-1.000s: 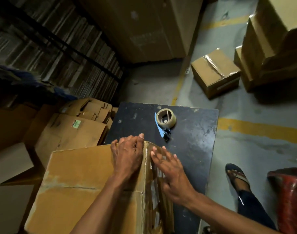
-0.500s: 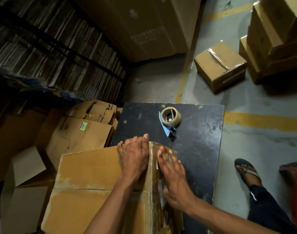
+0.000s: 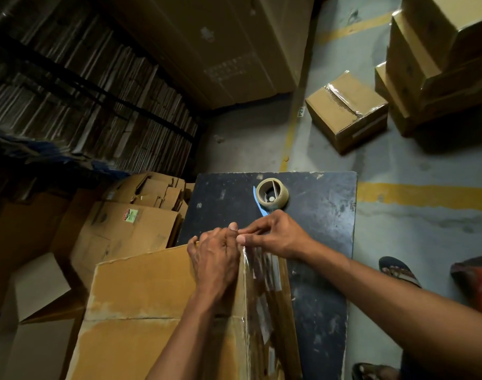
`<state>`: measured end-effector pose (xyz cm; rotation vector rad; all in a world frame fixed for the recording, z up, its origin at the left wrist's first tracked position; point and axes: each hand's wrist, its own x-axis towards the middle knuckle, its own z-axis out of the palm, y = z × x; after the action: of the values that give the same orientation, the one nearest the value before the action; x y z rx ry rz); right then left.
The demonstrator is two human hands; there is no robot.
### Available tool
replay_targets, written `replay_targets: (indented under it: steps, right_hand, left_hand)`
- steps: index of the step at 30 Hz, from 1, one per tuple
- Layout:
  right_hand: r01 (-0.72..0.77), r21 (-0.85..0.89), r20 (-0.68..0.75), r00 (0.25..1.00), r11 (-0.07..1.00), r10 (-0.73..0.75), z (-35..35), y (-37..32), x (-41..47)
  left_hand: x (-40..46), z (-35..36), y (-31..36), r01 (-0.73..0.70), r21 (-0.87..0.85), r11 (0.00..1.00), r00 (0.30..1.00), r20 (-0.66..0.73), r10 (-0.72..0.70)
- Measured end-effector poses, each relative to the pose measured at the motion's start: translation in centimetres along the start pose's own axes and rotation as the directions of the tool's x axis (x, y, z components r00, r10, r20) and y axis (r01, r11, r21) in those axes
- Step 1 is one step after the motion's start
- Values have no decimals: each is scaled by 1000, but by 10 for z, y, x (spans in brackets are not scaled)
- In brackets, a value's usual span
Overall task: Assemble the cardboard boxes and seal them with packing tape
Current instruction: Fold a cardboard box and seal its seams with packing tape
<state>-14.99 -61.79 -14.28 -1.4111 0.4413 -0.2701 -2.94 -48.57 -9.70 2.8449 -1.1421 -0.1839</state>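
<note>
One black table [image 3: 316,242], grey floor [image 3: 426,165], stacked cardboard [image 3: 83,105]

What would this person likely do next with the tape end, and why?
Probably press the clear tape end down over the cardboard box top edge: the right hand pinches it there, the left hand rests on the box.

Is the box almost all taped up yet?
Partly. One small sealed brown box sits finished on the floor. Both hands, left and right, work clear tape at the big brown cardboard box's edge. The tan tape roll waits; flattened cardboard remains.
</note>
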Motion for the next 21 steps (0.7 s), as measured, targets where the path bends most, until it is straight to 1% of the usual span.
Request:
replay_targets:
  steps: [2, 5, 8, 12, 14, 16, 19, 21]
  right_hand:
    - [34, 108, 69, 997, 994, -42, -7, 14, 8]
    - [45, 170, 104, 993, 984, -63, -11, 34, 18]
    - [12, 135, 115, 993, 991, -28, -15, 51, 22]
    - [23, 39, 230, 973, 999, -32, -29, 46, 23]
    - [21, 51, 259, 965, 998, -34, -31, 35, 22]
    - [34, 79, 252, 966, 996, -53, -26, 25, 23]
    - [81, -20, 215, 974, 997, -75, -13, 29, 23]
    - [57, -50, 169, 984, 997, -48, -9, 44, 21]
  left_hand:
    - [2, 2, 1, 13, -14, 1000, 1000, -8, -13]
    - [2, 5, -1, 10, -2, 1000, 1000, -11, -10]
    - [3, 7, -4, 4, 7, 1000, 1000, -20, -4]
    - [1, 7, -3, 1, -15, 1000, 1000, -14, -2]
    - [1, 6, -3, -8, -31, 999, 1000, -21, 8]
    - [1, 5, -4, -8, -44, 999, 1000, -22, 7]
    - [1, 5, -3, -17, -32, 999, 1000, -25, 16]
    - [1, 5, -3, -16, -27, 1000, 1000, -26, 15]
